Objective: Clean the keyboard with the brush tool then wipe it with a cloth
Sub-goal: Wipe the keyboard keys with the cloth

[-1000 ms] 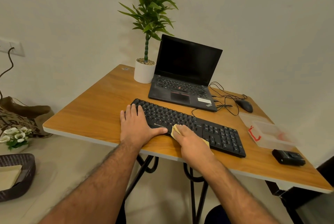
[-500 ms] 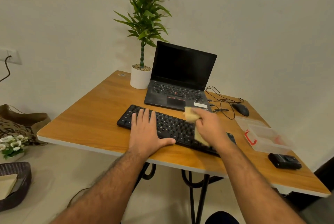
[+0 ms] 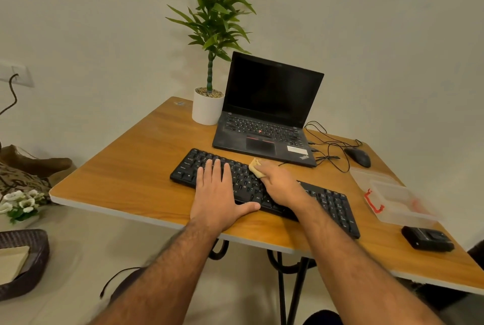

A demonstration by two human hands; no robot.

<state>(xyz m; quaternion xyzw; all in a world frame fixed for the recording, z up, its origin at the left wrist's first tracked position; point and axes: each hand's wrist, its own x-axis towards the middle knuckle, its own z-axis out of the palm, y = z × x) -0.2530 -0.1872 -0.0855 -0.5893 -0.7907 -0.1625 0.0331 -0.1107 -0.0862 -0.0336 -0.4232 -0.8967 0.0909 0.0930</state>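
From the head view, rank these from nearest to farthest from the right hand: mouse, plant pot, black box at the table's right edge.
From the right hand, which holds the cloth on the keyboard:
1. Mouse, to its right, past the cables.
2. Plant pot, back left, beside the laptop.
3. Black box, far right, near the front edge.

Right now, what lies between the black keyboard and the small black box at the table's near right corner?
In the head view, only bare tabletop separates the keyboard from the black box. The clear plastic container sits just beyond that stretch.
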